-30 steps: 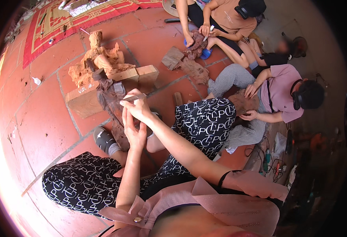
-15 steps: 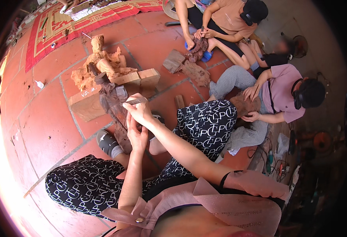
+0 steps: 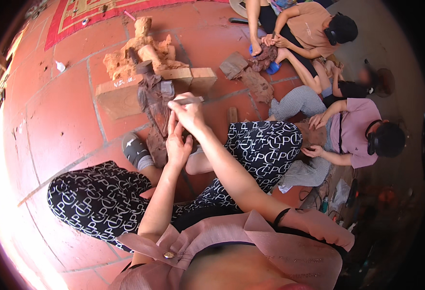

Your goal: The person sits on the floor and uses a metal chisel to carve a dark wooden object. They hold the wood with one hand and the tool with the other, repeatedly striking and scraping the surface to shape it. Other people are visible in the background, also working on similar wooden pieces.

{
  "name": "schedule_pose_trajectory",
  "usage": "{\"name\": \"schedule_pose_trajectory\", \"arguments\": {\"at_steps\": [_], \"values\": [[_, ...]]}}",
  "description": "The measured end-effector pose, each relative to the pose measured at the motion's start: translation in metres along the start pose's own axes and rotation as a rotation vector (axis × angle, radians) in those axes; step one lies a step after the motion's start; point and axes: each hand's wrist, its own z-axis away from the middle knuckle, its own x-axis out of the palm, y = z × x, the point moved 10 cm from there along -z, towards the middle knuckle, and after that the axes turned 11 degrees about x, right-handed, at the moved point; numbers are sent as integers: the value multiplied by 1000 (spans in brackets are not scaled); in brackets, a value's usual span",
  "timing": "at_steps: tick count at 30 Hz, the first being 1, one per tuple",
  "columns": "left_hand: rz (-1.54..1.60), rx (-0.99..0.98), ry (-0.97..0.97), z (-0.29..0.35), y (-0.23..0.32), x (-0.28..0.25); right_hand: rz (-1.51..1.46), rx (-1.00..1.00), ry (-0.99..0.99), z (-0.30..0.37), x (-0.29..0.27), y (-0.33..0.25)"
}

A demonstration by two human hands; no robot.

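While the right hand (image 3: 191, 112) pinched a flat grey tool (image 3: 189, 100) between thumb and fingers, the left hand (image 3: 177, 147) was held just on its near side, fingers extended (whether it gripped anything, I could not tell). The dark wood carving (image 3: 152, 104) was just left of both hands. Beyond it, on the far side, were a timber block (image 3: 118, 99) and an orange-brown carving (image 3: 147, 53). At right, a co-worker (image 3: 360, 128) sat handling brown wood (image 3: 313, 134).
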Motion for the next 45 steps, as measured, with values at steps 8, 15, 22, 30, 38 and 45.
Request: {"name": "schedule_pose_trajectory", "arguments": {"at_steps": [8,15,22,30,38,45], "values": [[-39,8,111,9,7,-7,-442,127,2,8,-34,7],[-119,29,93,12,-1,-6,3,-74,78,18,-10,-4],[-66,54,91,8,8,-10,38,-97,64,13,8,-4],[-109,36,89,8,11,-5,39,-122,117,12,0,-3],[-154,33,56,9,9,-5,-204,76,81,0,3,31],[-144,73,70,6,11,-7,-88,-52,102,3,7,19]]}}
